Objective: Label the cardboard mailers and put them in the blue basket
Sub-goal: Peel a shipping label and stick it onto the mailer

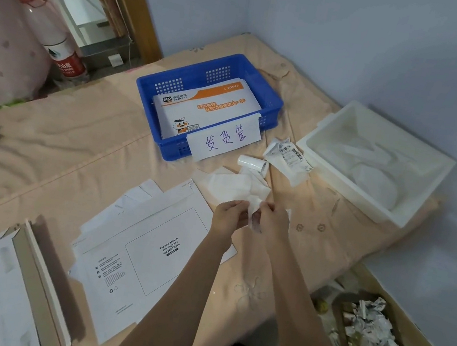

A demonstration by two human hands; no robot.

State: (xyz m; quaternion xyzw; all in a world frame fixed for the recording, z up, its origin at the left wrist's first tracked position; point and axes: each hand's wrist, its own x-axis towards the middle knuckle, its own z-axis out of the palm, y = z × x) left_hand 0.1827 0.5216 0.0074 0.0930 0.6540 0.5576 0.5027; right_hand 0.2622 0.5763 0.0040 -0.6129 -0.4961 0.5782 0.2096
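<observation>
Both hands met near centre: the left hand and right hand pinched a crumpled white label between them. At 7 o'clock from them lay a white mailer, flat on the peach sheet. At 11 o'clock sat the blue basket, holding an orange-and-white mailer (a handwritten paper sign hung on its near wall). A label roll lay at 12 o'clock, a white tray at 2 o'clock, paper scraps at 5 o'clock.

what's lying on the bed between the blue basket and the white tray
In the head view, loose labels: a crumpled barcode label and a small label roll lie between the blue basket and white tray.
</observation>
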